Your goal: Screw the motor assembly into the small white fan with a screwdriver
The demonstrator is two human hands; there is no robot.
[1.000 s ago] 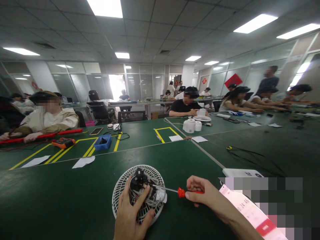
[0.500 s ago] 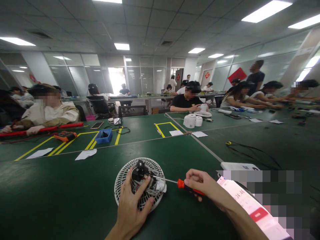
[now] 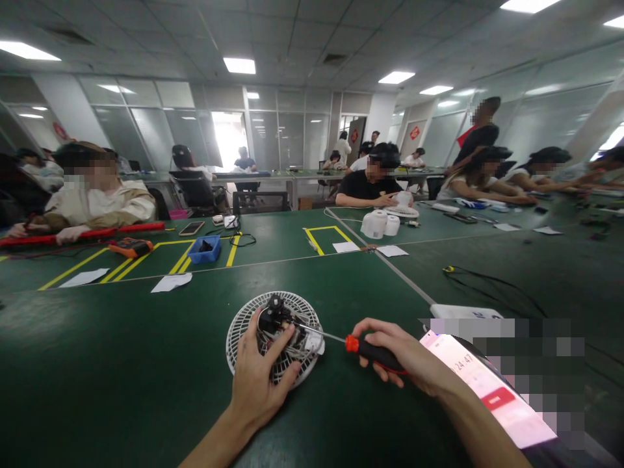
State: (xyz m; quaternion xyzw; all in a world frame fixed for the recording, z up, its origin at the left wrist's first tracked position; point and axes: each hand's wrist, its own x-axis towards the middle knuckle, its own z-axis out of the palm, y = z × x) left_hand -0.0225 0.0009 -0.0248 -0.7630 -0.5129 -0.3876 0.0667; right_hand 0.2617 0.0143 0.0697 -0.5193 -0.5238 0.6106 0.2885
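Note:
A round white fan grille (image 3: 244,322) lies flat on the green table (image 3: 121,364), with a black motor and wires (image 3: 281,328) on its middle. My left hand (image 3: 258,377) rests on the grille's near side, fingers spread and pressing against the motor. My right hand (image 3: 404,357) is closed round the red-and-black handle of a screwdriver (image 3: 363,350). The screwdriver's thin shaft points left, and its tip reaches into the motor assembly.
A phone with a lit pink screen (image 3: 482,387) lies by my right forearm, and a white box (image 3: 463,312) sits behind it. A black cable (image 3: 487,283) trails at the right. A blue tray (image 3: 205,250), paper slips, yellow tape lines and several seated people lie beyond.
The view has tilted down and shifted, so my forearms show more. My right hand has slid further over the screwdriver handle. The left hand stays on the grille.

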